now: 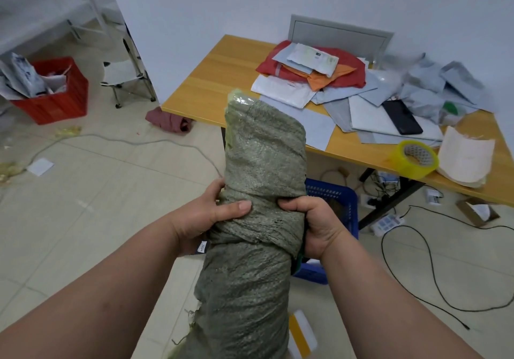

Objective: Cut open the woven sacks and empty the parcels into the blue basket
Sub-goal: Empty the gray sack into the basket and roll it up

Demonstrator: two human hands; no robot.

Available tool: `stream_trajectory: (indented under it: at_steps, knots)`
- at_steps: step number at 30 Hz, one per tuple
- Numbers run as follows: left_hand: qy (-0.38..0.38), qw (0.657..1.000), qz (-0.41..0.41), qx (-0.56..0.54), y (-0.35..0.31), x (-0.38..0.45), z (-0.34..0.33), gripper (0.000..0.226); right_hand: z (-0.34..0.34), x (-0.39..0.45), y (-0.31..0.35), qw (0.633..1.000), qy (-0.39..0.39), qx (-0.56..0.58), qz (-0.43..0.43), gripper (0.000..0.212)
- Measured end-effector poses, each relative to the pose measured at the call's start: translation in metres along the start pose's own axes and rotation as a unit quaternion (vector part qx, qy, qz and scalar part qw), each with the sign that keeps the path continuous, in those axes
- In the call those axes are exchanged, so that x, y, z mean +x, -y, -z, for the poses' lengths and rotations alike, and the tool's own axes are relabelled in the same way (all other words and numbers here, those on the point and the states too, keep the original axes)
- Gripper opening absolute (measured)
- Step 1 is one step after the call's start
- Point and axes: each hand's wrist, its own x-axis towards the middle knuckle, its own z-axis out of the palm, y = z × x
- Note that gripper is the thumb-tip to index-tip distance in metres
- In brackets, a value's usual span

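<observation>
Above the blue basket [338, 205], both hands grip the upright woven sack [258, 192].

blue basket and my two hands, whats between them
In the head view, only the green woven sack lies between: both the left hand and right hand squeeze its middle, and it hides most of the blue basket behind it.

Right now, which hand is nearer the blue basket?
Right. The right hand grips the woven sack directly in front of the blue basket; the left hand holds the sack's far side.
</observation>
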Motion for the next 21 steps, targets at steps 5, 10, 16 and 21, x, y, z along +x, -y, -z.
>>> stream_trajectory:
  at_steps: [5,10,16,21]
  knots:
    - [0.043,0.994,-0.007,-0.097,-0.001,-0.003,-0.008,0.059,-0.017,0.003,0.007,1.0,-0.012,-0.022,0.015,0.043]
    - [-0.078,0.986,-0.021,-0.148,0.009,-0.001,-0.007,0.055,-0.025,0.012,0.012,0.955,-0.164,-0.201,0.141,0.054]
    - [-0.332,0.935,-0.083,-0.093,0.01,0.007,0.017,0.072,-0.019,-0.007,0.004,0.921,-0.187,-0.311,0.139,0.046]
    - [-0.48,0.86,-0.149,-0.089,0.004,0.004,0.028,0.073,-0.031,-0.005,-0.012,0.89,-0.127,-0.427,0.095,0.08]
